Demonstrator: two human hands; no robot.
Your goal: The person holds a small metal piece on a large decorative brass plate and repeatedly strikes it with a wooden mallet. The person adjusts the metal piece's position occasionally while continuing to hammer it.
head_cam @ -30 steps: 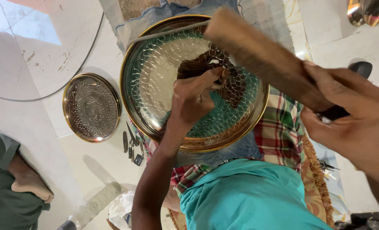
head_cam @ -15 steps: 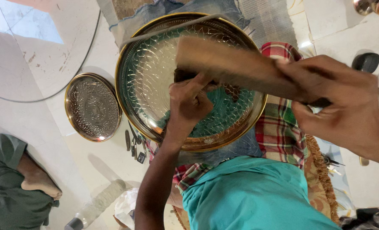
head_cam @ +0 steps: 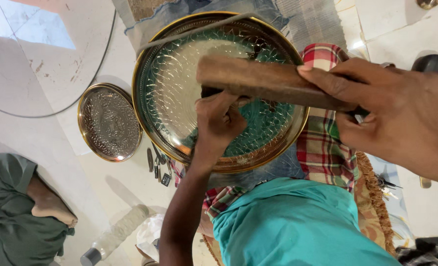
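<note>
Head view, looking down onto the lap. Large round brass plate (head_cam: 179, 93) occupies the upper centre of the frame, resting on a checked cloth (head_cam: 322, 143) and denim; its face carries a net-like engraved pattern inside a gold rim.

Left hand (head_cam: 219, 123), centre of frame, fingers pressed together and pinching a small dark tool (head_cam: 210, 91) whose tip meets the plate face. Tool mostly hidden by the fingers; kind cannot be told.

Right hand (head_cam: 391, 108), right of frame, fingers curled tight around the handle end of a wooden mallet (head_cam: 263, 81). Mallet lies roughly level across the plate, its free end just above the left hand and the tool. Contact between mallet and tool cannot be told.

Smaller embossed round plate (head_cam: 109, 122) lies on the pale floor (head_cam: 41, 133) at left centre, apart from the large plate. Several small metal punches (head_cam: 158, 166) lie on the floor between the two plates, below them. Clear plastic bottle (head_cam: 114, 235) on its side at lower left. Teal garment (head_cam: 297, 226) fills the lower centre. Another person's foot (head_cam: 49, 204) and green clothing at lower left edge.
</note>
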